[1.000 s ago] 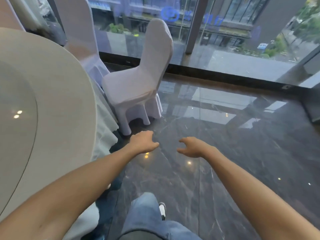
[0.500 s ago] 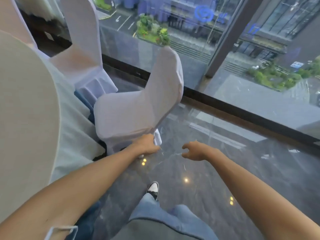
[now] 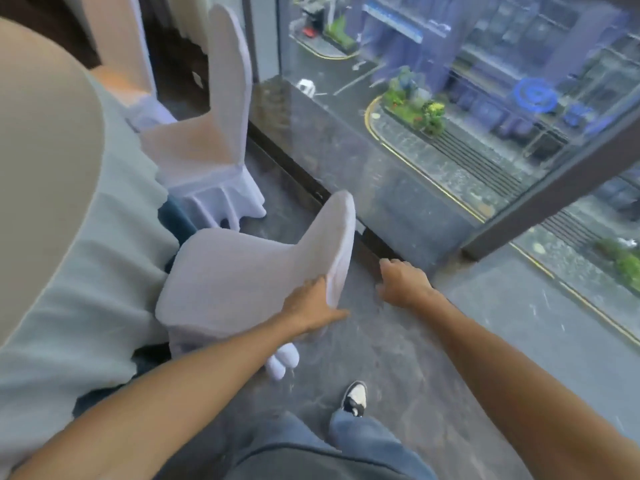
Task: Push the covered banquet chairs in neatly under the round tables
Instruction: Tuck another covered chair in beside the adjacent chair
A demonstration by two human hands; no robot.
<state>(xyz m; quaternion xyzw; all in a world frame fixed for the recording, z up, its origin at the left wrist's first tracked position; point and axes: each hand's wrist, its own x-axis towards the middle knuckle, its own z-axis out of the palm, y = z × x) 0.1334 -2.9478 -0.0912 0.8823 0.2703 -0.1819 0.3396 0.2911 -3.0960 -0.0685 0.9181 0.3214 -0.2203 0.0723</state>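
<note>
Down at the left edge, only a slice of the round table showing, draped in pale tablecloth. Nearest covered chair sitting seat-first against that drape, legs mostly hidden, stretchy white fabric, rounded back. Left hand on the back's near edge, fingers tucked behind the cloth, can't tell how they lie. Right hand just beside, holding nothing, fingers loosely curled. Second covered chair further along, glossy dark marble floor, glass wall close behind.
</note>
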